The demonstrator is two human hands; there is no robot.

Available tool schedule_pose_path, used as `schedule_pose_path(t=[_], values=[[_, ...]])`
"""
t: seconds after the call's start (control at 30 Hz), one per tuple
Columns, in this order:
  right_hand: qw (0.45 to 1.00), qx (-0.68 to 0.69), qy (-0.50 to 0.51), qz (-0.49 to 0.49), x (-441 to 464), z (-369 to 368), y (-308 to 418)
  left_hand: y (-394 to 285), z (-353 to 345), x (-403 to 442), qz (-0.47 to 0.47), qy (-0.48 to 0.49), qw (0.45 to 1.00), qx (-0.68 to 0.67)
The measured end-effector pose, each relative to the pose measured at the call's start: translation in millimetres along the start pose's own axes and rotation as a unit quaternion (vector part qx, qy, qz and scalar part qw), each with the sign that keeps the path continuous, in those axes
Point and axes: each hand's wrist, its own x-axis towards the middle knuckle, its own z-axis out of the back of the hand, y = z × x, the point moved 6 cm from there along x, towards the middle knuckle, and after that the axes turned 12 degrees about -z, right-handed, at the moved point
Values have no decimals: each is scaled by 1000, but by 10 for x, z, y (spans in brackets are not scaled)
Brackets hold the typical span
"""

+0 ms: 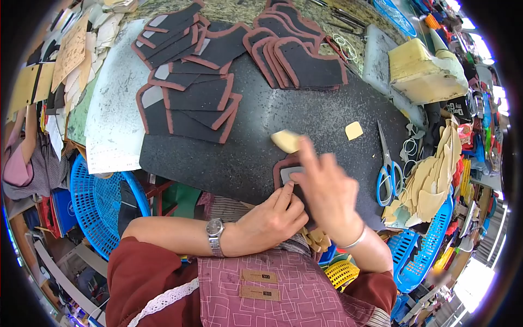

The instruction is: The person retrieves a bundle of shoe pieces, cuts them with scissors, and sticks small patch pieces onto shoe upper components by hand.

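Note:
Near the front edge of the black work surface lies a dark piece with a reddish-brown border [279, 170] and a grey patch [289, 173]. My left hand [275, 218] presses its closed fingertips on this piece beside the patch. Over the same piece is my right hand [329, 191], blurred by motion, its thumb near the patch and its index finger stretched toward a cream-coloured piece [286, 141]. Whether the right fingers grip that cream piece is not clear. A small yellow square [354, 131] lies farther right.
Stacks of dark bordered pieces [188, 92] [310, 62] lie at the back. Blue-handled scissors [385, 177] and a pile of tan pieces [433, 180] are at right. A yellow block [425, 71] stands behind. Blue baskets [98, 207] [422, 259] flank the table.

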Motion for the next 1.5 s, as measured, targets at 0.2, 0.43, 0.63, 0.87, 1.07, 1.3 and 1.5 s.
schedule_pose_path(t=[0.2,0.43,0.63,0.87,1.07,1.3,1.5], values=[[934,358,3,-3,-64,-116,-297,54,1,9,-74,-147,982,96],[856,501,12,-130,-373,-66,-767,259,700,-358,-149,-269,950,62],[944,326,-8,57,-1191,-229,-760,1593,1082,-525,123,-115,964,207],[991,66,99,55,-1366,-157,-805,1885,415,749,54,-60,991,105],[954,278,-80,-73,-1515,-339,-1197,1855,526,815,48,-34,998,17],[852,221,-89,-467,-3695,-1612,-1573,767,132,120,-259,33,948,183],[344,214,-105,-908,-7347,-3003,-861,362,-19,-141,-200,89,973,72]])
